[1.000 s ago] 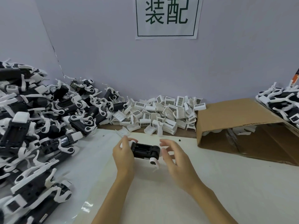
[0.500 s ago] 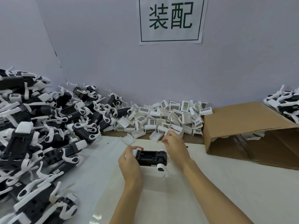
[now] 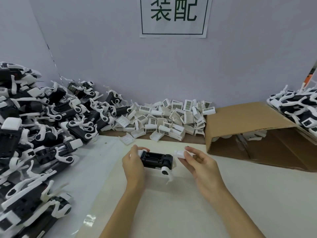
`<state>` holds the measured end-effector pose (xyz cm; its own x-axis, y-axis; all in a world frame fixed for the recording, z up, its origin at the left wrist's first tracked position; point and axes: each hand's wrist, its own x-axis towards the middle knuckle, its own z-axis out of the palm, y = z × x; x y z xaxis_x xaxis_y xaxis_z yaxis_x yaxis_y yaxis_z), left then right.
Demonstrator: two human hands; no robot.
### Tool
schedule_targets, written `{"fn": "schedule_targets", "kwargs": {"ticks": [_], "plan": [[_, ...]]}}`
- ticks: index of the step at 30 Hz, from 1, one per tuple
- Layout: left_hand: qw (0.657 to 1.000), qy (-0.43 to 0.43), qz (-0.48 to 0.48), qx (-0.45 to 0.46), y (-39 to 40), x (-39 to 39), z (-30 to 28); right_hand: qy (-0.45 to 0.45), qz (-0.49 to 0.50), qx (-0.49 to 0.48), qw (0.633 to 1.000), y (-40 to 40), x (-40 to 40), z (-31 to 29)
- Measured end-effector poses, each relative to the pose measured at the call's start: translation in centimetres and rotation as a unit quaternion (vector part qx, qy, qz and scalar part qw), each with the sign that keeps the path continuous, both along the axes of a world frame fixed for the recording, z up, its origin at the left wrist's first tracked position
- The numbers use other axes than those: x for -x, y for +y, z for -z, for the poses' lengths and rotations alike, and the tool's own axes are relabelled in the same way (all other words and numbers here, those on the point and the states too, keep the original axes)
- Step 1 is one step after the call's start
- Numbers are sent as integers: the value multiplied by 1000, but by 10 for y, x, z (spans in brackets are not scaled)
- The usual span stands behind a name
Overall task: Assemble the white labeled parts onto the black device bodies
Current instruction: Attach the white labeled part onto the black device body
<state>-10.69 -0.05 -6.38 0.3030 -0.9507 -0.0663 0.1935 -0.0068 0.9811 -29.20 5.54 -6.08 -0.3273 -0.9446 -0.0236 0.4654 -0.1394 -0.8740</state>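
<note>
White table (image 3: 171,212) is seen below. Above its middle, a black device (image 3: 157,159) is gripped by the left hand (image 3: 133,166). Just beside it, a white part (image 3: 180,154) is pinched by the right hand (image 3: 203,166).

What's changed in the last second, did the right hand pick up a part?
Yes. The right hand reached back to the white parts pile, came forward and now pinches a white labeled part beside the black device body. The left hand still grips the body.

Even, soft overhead light; faint shadows. A small glare patch shines on the glossy white table (image 3: 89,219) covering. Wide-angle bending curves the edges; detail stays slightly soft.
</note>
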Motion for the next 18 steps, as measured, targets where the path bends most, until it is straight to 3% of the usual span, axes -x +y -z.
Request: {"fn": "schedule_targets", "kwargs": {"ticks": [2,4,8,11,18], "plan": [[1000,-3,4,4,2,1,1,-43,20,11,999,9,-1,1],[1000,-2,10,2,4,4,-1,-24,25,19,999,13,-2,-5],[999,-9,31,12,12,14,-4,144,-26,29,989,21,-9,-11],[998,-32,33,35,16,19,-4,261,3,28,965,22,-16,-10],[997,-36,59,32,18,25,1,422,28,34,905,23,-22,-1]]}}
